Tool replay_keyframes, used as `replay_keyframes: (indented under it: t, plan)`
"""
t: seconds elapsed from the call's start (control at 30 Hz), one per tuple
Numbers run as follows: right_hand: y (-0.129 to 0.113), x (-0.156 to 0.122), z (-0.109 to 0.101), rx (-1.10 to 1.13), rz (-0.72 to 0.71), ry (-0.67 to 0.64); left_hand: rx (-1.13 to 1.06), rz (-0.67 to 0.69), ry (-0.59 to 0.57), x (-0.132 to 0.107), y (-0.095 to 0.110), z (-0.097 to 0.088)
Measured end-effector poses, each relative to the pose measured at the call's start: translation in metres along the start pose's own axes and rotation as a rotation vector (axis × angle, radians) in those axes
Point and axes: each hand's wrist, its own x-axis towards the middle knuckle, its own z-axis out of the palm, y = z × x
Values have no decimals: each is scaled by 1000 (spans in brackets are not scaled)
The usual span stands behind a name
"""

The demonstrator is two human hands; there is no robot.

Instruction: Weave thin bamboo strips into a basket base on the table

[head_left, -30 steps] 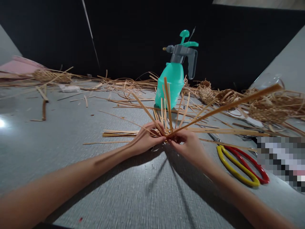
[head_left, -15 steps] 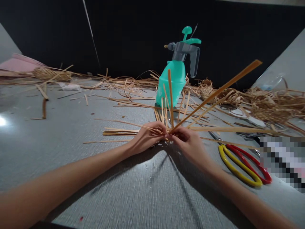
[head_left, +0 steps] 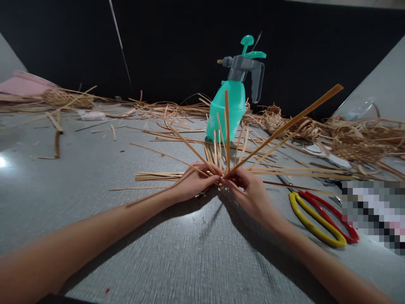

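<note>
Thin tan bamboo-like strips (head_left: 227, 126) meet in a woven piece between my hands and fan out to the left, the right and away from me. My left hand (head_left: 198, 180) pinches the strips at the left of the crossing, thumb and fingers together. Close against it, my right hand (head_left: 248, 190) pinches the base of a long, wider strip (head_left: 284, 126) that slants up to the right. The fingertips nearly touch. Most of the woven part is hidden behind the fingers.
A green spray bottle (head_left: 228, 107) stands behind the strips. Scissors with yellow and red handles (head_left: 316, 217) lie right of my right hand. Loose strips and woven pieces (head_left: 360, 143) line the table's back edge. A pink item (head_left: 28, 84) sits at far left.
On the left, a strip has risen from lying low to slanting up and away from my left hand. The long right-hand strip has dipped slightly. Both hands stay at the crossing.
</note>
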Motion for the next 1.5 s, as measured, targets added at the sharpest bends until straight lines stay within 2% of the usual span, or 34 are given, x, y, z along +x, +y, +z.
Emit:
replay_keyframes:
  t: [0.17,0.37,0.63,0.8,0.93,1.13,1.27,1.5]
  plan:
    - [1,0,1,26,4,-37,-64,-21,-4,-2,-3,1]
    - [2,0,0,-71,-24,-66,-136,-44,-8,-3,-5,3]
    - [3,0,2,-252,-101,-29,-59,-7,-60,-3,0,0]
    - [3,1,1,-175,-55,-24,9,-13,-19,-3,0,0]
    - [-1,1,-1,-120,-73,-53,56,-36,24,-2,0,0]
    - [-1,3,-4,-23,0,-96,87,-73,59,-2,1,0]
    - [1,4,-4,-10,12,-90,72,-42,83,-2,3,-1]
    - [0,3,-2,-43,44,-64,7,-73,23,-3,1,-1]
